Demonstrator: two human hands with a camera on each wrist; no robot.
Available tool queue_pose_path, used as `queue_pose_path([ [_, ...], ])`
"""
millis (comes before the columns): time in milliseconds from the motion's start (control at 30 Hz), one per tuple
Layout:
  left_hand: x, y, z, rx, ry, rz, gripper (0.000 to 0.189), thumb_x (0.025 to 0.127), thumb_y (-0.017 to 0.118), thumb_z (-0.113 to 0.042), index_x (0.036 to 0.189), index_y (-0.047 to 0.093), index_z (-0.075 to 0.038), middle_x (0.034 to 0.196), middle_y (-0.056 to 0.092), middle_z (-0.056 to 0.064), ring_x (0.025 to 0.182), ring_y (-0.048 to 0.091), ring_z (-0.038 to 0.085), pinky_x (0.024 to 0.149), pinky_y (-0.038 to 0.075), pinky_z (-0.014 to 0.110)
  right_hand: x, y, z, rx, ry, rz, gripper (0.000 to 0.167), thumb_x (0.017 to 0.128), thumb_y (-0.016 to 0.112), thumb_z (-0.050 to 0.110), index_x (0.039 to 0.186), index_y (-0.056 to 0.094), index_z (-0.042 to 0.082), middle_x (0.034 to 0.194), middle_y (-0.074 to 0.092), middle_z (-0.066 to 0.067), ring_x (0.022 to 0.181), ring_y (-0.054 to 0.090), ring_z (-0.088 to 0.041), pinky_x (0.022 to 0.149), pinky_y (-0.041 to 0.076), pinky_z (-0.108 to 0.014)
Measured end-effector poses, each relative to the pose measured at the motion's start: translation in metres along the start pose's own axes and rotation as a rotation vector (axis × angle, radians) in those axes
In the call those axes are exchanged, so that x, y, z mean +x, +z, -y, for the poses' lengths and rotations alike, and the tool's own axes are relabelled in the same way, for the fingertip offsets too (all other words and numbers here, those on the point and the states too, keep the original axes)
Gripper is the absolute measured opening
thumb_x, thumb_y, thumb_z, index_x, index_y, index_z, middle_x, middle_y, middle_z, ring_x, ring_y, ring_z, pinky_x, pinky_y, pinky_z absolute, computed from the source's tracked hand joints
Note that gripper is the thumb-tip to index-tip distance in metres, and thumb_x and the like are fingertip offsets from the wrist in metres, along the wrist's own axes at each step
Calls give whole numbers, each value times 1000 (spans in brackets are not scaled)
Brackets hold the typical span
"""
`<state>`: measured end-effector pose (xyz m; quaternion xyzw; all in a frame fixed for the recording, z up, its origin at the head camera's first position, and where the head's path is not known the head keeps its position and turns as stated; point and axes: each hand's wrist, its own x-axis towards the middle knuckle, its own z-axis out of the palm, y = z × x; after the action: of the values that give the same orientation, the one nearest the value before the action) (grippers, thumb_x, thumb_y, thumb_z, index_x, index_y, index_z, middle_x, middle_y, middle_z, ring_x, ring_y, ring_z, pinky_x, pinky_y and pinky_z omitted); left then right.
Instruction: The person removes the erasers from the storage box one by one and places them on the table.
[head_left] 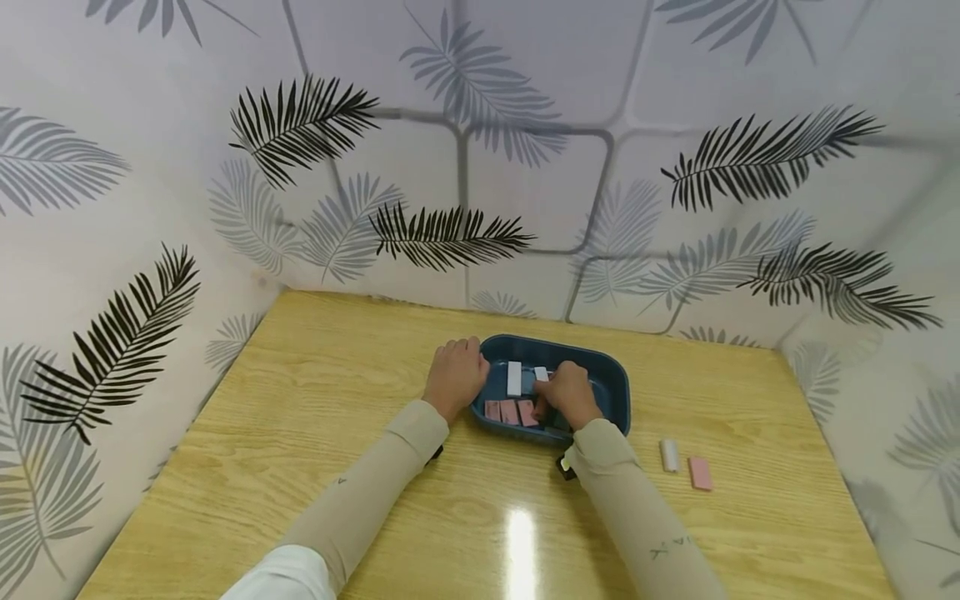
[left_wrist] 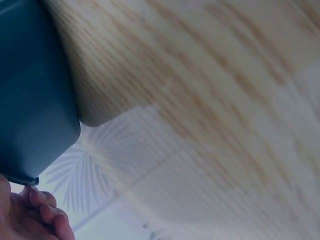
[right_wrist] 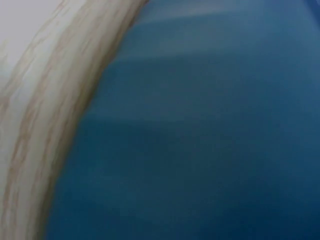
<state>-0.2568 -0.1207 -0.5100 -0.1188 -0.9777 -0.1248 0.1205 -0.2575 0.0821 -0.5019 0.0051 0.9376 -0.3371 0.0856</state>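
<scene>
Blue tub point(head_left: 617, 385) sits on the wood-grain counter point(head_left: 337, 367), smooth rounded-oblong shell, probably plastic. Hands apart: left hand point(head_left: 455, 377) grips the tub's left rim, likely to steady it; right hand point(head_left: 572, 396) reaches down inside, can't tell if it's pinching anything. White bar point(head_left: 513, 378) lies inside, flat pink tiles point(head_left: 509, 412) side by side along the near wall; white piece point(head_left: 670, 456) and pink piece point(head_left: 701, 473) rest outside, right.

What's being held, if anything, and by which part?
The left hand holds the bin by its left rim. Whether the right hand, reaching inside, holds anything can't be told.
</scene>
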Motion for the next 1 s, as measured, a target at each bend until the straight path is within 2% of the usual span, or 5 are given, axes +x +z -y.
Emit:
queue_pose_path([
  [167, 0, 4, -1, -9, -1, 2, 18, 94, 41, -20, 92, 53, -7, 83, 57, 7, 75, 52, 24, 74, 42, 39, -5, -6, -1, -20, 1, -89, 46, 79, 68, 21, 46, 37, 13, 44, 25, 6, 40, 21, -9, 39, 21, -25],
  [400, -1, 7, -1, -5, -2, -10, 17, 94, 43, -20, 91, 54, -7, 81, 57, 7, 74, 53, 24, 75, 43, 41, -23, -30, -1, -5, -48, -127, 45, 81, 66, 22, 53, 31, 14, 49, 20, 4, 43, 17, -11, 41, 20, -26],
  [533, 0, 6, -1, -2, 6, -17, 17, 94, 43, -20, 90, 53, -6, 80, 56, 8, 74, 53, 25, 74, 43, 42, -34, -47, -6, -15, -58, -136, 25, 81, 67, 23, 68, 53, 7, 57, 45, -1, 47, 37, -13, 49, 35, -28],
  [633, 0, 5, -2, 2, 11, -25, 18, 94, 44, -20, 90, 53, -6, 80, 57, 8, 74, 53, 25, 72, 43, 42, -43, -63, -13, -16, -61, -145, 26, 81, 66, 23, 92, 62, 0, 80, 61, -10, 63, 54, -18, 63, 45, -34],
  [1000, 1, 5, 0, -2, -5, -12, 17, 94, 45, -21, 92, 53, -6, 82, 57, 9, 76, 53, 25, 73, 42, 41, -74, -102, -45, -16, 11, -168, 31, 83, 63, 23, 100, 61, -2, 91, 61, -14, 73, 57, -22, 62, 47, -34],
])
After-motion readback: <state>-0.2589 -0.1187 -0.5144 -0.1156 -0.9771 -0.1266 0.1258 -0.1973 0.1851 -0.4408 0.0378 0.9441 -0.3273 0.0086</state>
